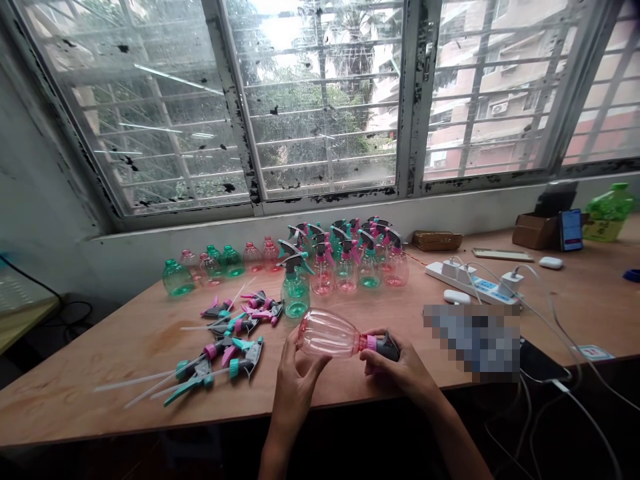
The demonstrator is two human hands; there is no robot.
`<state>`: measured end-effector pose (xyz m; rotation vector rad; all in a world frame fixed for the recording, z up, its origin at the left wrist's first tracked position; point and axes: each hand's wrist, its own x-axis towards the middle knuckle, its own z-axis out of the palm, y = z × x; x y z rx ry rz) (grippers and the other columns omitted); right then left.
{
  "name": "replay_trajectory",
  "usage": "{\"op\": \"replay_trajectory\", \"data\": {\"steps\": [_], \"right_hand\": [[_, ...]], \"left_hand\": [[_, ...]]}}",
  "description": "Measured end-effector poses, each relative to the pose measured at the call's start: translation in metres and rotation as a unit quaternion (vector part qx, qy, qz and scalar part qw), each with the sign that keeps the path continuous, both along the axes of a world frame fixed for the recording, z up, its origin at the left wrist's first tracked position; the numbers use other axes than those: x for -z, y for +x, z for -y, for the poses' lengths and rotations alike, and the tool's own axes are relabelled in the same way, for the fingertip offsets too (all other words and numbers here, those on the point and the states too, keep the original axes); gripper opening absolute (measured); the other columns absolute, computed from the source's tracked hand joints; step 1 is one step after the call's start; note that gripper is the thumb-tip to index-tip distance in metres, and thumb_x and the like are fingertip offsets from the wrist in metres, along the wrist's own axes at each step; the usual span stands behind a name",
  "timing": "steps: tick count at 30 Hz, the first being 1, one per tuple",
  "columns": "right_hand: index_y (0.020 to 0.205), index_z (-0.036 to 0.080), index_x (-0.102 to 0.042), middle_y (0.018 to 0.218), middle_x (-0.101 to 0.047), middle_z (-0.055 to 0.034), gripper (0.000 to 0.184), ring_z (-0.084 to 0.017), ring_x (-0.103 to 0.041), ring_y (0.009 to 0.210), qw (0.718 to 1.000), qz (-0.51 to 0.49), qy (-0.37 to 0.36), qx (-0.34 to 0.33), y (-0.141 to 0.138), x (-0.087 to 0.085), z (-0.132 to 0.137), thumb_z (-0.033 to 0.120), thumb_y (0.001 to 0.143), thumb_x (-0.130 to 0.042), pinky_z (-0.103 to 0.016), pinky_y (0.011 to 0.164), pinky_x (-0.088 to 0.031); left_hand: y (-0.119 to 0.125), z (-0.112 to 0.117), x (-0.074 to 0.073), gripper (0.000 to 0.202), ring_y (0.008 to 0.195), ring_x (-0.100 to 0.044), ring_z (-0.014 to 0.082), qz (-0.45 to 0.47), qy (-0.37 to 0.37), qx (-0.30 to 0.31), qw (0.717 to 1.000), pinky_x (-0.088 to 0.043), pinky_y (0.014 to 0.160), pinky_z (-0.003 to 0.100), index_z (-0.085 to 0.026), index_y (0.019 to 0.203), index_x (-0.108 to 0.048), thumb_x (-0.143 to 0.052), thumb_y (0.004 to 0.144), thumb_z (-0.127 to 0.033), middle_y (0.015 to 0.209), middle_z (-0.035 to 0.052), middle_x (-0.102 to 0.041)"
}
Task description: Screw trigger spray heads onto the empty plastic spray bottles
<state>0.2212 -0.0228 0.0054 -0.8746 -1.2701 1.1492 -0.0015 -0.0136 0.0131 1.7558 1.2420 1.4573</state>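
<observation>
Pink, see-through plastic fills my grip: my left hand (295,373) is curled around the rounded belly of a clear pink plastic bottle (330,335), thumb and fingers pressed on its base end. My right hand (395,367) is clamped around the grey trigger spray head with a pink collar (383,345) that sits at the bottle's neck. The bottle lies on its side between my hands, neck to the right, over the near edge of the light brown wooden table (125,347). Just beyond it stands a teal plastic spray bottle with its trigger fitted (296,287), upright. To the left lies a scatter of loose pink, teal and grey trigger heads with long white dip tubes (230,333), flat on the wood, some overlapping. Farther back, a cluster of finished pink and teal spray bottles (360,260) stands close together near the wall, and left of them is a row of open pink and teal bottles without heads (220,263). To the right, well apart from my hands, a white power strip with chargers and cables (475,283) lies on the table, with a brown cardboard box (533,230) and a propped-up phone (571,229) behind it under the barred window (320,100).
</observation>
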Motion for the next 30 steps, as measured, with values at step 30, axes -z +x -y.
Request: {"op": "replay_trajectory", "data": {"steps": [30], "right_hand": [[0.102,0.017,-0.063,0.071,-0.072,-0.0017,0.043,-0.020,-0.070,0.061,1.000,-0.003,0.006,0.001,0.0005,0.0027,-0.0018,0.047,0.078,-0.082,-0.030,0.060,-0.057]], "left_hand": [[-0.0013,-0.0011,0.0013,0.070,0.137,-0.048,0.0303,-0.037,0.014,-0.009,0.999,-0.032,0.118,0.048,-0.027,0.140,-0.047,-0.077,0.080,-0.046,0.142,0.0089,-0.056]]}}
